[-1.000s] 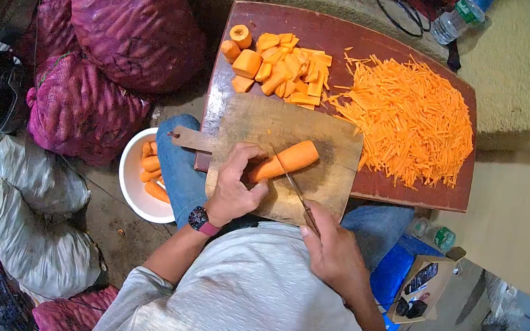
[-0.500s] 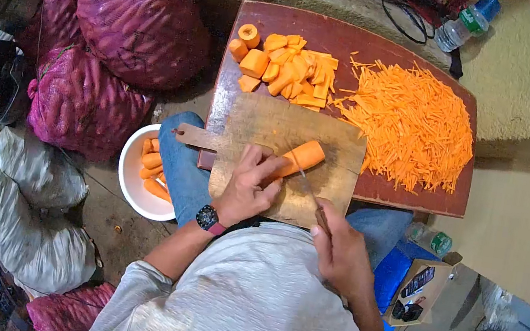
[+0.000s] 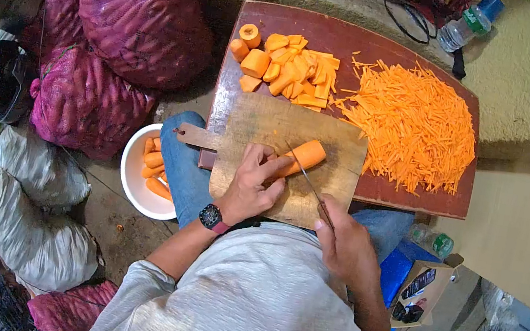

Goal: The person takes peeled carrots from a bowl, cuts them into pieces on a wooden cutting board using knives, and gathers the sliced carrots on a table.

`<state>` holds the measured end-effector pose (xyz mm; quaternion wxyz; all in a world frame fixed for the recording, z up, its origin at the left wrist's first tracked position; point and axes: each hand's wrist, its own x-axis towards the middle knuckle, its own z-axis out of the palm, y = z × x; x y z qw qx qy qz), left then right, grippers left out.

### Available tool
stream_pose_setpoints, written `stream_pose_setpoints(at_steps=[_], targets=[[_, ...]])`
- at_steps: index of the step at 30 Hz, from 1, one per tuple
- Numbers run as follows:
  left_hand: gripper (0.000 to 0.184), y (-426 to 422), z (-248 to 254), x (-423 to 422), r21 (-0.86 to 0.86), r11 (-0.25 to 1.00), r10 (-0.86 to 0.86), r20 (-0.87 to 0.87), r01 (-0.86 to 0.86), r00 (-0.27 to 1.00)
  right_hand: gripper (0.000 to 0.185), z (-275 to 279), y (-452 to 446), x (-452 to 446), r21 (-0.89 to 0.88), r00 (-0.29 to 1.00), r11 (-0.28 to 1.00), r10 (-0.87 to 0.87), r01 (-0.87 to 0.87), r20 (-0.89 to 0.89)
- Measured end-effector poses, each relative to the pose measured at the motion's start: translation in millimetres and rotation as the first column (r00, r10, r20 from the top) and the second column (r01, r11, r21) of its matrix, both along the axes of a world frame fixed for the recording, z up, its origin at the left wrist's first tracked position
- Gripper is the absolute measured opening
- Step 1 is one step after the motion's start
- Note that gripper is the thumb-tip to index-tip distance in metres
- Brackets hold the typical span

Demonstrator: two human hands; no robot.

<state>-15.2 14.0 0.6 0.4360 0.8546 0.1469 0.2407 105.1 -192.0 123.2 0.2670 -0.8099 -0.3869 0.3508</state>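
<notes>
A peeled carrot [image 3: 310, 153] lies slantwise on the wooden cutting board [image 3: 252, 112], its thick end toward the upper right. My left hand [image 3: 252, 185] grips its lower-left part, fingers bent over it. In my right hand [image 3: 346, 243] is the handle of a knife [image 3: 307, 179], whose thin blade crosses the carrot just beyond my left fingertips. How deep the blade sits in the carrot I cannot tell. Beyond the board are carrot chunks and slices [image 3: 296, 71]; farther right is a heap of carrot shreds [image 3: 415, 126].
The board rests partly on a dark red table [image 3: 410, 201] and over my lap. A white basin [image 3: 129, 179] of carrots stands left of my leg. Purple mesh sacks [image 3: 143, 17] and white sacks [image 3: 37, 220] fill the left side. A plastic bottle [image 3: 459, 33] lies at upper right.
The knife and my right hand have shifted slightly, and more of the blade now shows above the carrot. My left hand and the carrot are nearly unmoved.
</notes>
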Motion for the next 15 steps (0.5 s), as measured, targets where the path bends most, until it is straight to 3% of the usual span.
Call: stream_pose_setpoints(at_steps=[7,9,15], targets=[[0.042,1.6,-1.7,1.2,0.022,0.999,0.047,0.06,-0.048,0.997,0.047,0.1,1.8,-1.9,0.011,1.0,1.0,0.012,-0.012,0.018],[0.042,1.1,-1.2,1.1,0.018,0.999,0.049,0.062,-0.05,0.997,0.047,4.0,2.4,-3.5,-0.07,1.0,0.997,0.009,-0.01,-0.015],[0.039,2.2,-3.7,-1.1,-0.019,0.998,0.063,0.083,-0.062,0.995,0.046,6.6,1.3,-9.3,-0.022,1.0,1.0,0.017,-0.018,-0.015]])
